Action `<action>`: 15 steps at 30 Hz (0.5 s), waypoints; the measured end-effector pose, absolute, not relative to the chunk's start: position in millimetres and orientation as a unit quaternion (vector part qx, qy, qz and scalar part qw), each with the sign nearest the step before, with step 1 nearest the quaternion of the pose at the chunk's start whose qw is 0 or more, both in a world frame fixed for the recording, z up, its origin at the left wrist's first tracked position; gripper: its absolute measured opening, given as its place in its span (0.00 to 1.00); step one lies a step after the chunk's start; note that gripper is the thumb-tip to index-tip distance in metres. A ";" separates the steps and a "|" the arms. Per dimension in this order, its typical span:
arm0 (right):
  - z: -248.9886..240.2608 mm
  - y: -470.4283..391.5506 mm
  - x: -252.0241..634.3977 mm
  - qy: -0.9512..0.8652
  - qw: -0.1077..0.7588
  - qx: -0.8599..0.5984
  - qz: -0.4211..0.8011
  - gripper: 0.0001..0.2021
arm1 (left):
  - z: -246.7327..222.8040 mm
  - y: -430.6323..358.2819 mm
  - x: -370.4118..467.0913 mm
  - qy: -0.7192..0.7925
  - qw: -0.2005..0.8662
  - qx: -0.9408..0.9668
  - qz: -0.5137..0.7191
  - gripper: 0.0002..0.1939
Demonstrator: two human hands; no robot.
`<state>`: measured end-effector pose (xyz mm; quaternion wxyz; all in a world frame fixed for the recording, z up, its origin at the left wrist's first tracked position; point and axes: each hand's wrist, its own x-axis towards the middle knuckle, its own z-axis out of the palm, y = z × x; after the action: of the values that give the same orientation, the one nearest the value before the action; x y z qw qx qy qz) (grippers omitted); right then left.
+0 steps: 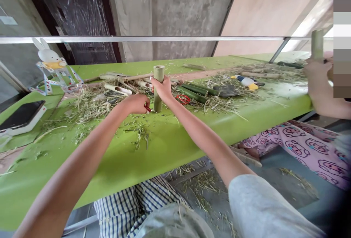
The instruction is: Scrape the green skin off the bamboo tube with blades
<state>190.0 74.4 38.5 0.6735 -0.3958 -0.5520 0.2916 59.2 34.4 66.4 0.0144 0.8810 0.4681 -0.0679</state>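
My right hand (163,89) is wrapped round a pale green bamboo tube (158,101), which stands upright on the green-covered table (175,135). The tube's open end faces up. Low on its left side, my left hand (137,104) is closed on a small red-handled tool (148,109). A thin tip points toward the tube's base; its exact kind is too small to make out. Fine green shavings (141,130) lie on the table just in front of both hands.
Split bamboo pieces (117,89), dark green bamboo lengths (193,93), a red ring-shaped item (182,99) and heaps of shavings lie behind my hands. A phone (23,115) and rabbit figure (49,55) are left. At right, another person's hand (319,70) holds a bamboo tube (317,46).
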 end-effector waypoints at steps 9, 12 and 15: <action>39.7 64.9 190.3 -0.552 0.682 -0.360 0.316 0.13 | 56.0 22.2 42.8 0.439 -0.016 0.898 -0.030 0.12; 39.7 63.7 191.0 -0.559 0.675 -0.353 0.327 0.15 | 58.8 20.3 40.1 0.440 -0.037 0.897 -0.015 0.13; 38.8 66.3 192.3 -0.573 0.658 -0.356 0.333 0.17 | 58.8 19.9 39.8 0.450 -0.045 0.892 -0.005 0.15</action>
<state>192.3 66.3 38.8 0.6584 -0.3563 -0.5732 0.3331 39.8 19.9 58.8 -0.0452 0.8920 0.4498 -0.0051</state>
